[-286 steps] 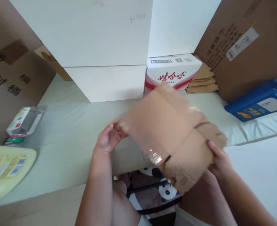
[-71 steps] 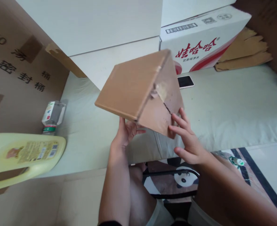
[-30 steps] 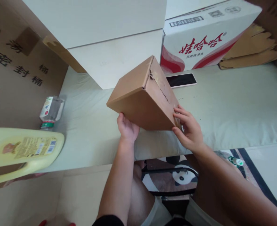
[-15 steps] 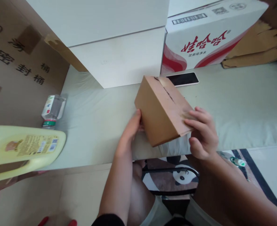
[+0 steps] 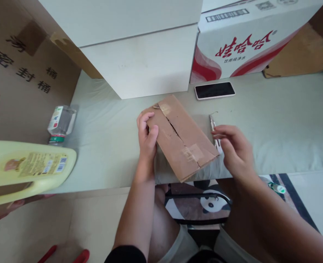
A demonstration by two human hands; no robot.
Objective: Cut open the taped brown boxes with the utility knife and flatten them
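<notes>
A brown cardboard box rests at the front of the green-clothed surface, its taped top with a dark slit facing up. Fingers of my left hand are wrapped round its left corner. Just right of the box, a slim utility knife lies on the cloth. My right hand is at the knife, fingertips over its middle and the thumb apart from them; a firm grip on it does not show. Beyond the box lies a phone, dark screen up.
White boxes and a red-and-white carton stand along the back. At the left are a large carton, a clear bottle and a yellow jug. A panda-patterned stool is below the edge.
The box has turned and tipped so its taped top faces up. My left hand has moved up to its corner. My right hand has left the box for the knife, now uncovered.
</notes>
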